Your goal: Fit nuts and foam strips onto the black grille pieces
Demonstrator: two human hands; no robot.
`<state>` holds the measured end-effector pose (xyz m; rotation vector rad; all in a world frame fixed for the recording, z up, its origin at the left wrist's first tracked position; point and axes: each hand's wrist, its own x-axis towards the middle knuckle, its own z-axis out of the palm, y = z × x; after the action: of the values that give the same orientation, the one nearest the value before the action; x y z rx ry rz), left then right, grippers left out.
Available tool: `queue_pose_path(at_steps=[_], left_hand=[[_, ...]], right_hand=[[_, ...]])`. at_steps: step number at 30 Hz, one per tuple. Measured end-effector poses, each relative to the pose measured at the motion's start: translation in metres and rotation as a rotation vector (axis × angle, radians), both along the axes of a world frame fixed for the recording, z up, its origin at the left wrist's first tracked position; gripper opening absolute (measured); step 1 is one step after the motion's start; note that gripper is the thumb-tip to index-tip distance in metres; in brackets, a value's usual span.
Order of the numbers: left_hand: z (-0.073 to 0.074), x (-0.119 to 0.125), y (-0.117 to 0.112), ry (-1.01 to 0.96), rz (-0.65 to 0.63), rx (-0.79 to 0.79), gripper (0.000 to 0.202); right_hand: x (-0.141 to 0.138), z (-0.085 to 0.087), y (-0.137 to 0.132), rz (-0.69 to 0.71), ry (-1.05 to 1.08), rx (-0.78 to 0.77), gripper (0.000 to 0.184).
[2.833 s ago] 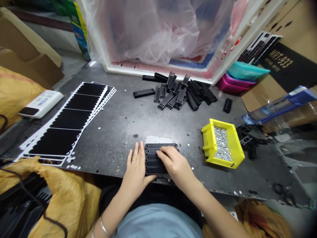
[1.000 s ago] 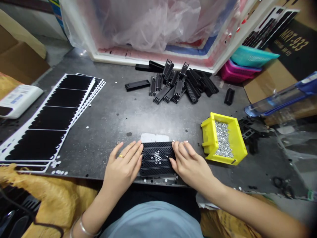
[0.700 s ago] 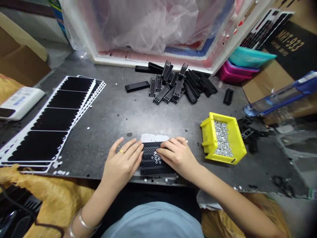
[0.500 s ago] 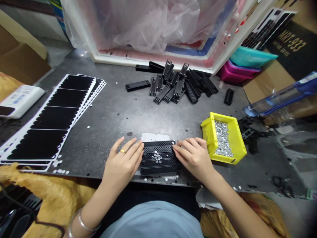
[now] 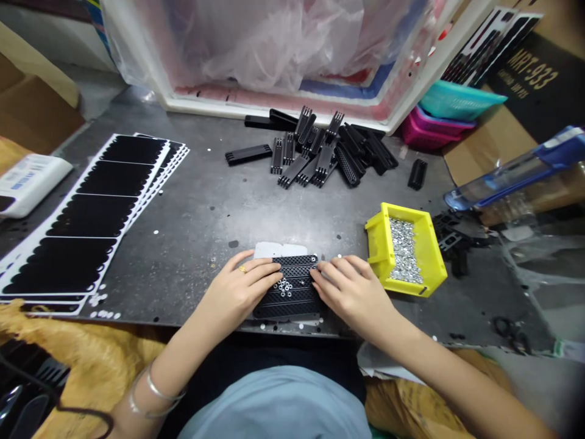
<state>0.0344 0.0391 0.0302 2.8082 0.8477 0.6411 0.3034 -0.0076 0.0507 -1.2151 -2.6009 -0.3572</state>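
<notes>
Several black strips with a diamond-textured face (image 5: 292, 299) lie side by side at the table's front edge, on a pale sheet (image 5: 269, 249). A small cluster of silver nuts (image 5: 284, 288) rests on top of them. My left hand (image 5: 240, 289), with a ring, reaches over the strips' left end, fingers stretched out and fingertips beside the nuts. My right hand (image 5: 351, 292) is at the strips' right end with its fingers curled and tips together; anything between them is hidden. A yellow bin (image 5: 384, 262) full of small silver hardware (image 5: 406, 253) stands just right of it.
Black slotted pieces (image 5: 324, 152) are heaped at the back, before a white-framed crate (image 5: 274, 113) with plastic film. Sheets of black stickers (image 5: 95, 210) lie on the left. Teal and pink baskets (image 5: 461, 100) and a blue-edged clear object (image 5: 512, 171) are on the right.
My left hand has moved right, over the strips and up to the nuts. The right hand stays at the strips' right end, its fingers slightly shifted. The view has shifted a little.
</notes>
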Motion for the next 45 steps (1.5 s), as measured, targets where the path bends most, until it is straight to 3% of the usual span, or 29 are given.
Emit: queue_pose_path(at_steps=[4, 7, 10, 16, 20, 28, 30, 36, 45], left_hand=[[0.0, -0.01, 0.0, -0.031, 0.029, 0.072, 0.025], [-0.003, -0.015, -0.008, -0.046, 0.119, 0.157, 0.021], [-0.009, -0.015, -0.019, -0.076, 0.189, 0.183, 0.02], [-0.013, -0.012, -0.031, -0.091, 0.247, 0.178, 0.025], [-0.009, -0.004, -0.031, -0.131, 0.175, 0.079, 0.026], [-0.006, -0.008, -0.021, -0.137, 0.024, 0.08, 0.02], [-0.005, -0.01, -0.021, -0.118, 0.017, 0.094, 0.02], [-0.006, -0.006, -0.026, -0.064, 0.048, 0.128, 0.02], [-0.001, -0.011, -0.033, -0.102, 0.272, 0.111, 0.01]], right_hand=[[-0.005, -0.008, 0.008, -0.013, 0.25, -0.152, 0.017], [-0.006, -0.013, 0.003, -0.045, 0.329, -0.144, 0.016], [0.003, -0.014, -0.008, -0.119, 0.247, -0.046, 0.014], [0.011, -0.014, -0.029, -0.053, 0.09, 0.017, 0.025], [0.001, -0.012, -0.031, -0.135, 0.14, -0.059, 0.027], [0.022, -0.006, -0.017, 0.063, 0.03, -0.017, 0.023], [0.017, -0.007, -0.019, 0.059, 0.04, -0.036, 0.023], [-0.014, -0.003, -0.027, -0.164, -0.003, -0.022, 0.024], [-0.036, -0.013, -0.012, -0.094, 0.37, -0.251, 0.015]])
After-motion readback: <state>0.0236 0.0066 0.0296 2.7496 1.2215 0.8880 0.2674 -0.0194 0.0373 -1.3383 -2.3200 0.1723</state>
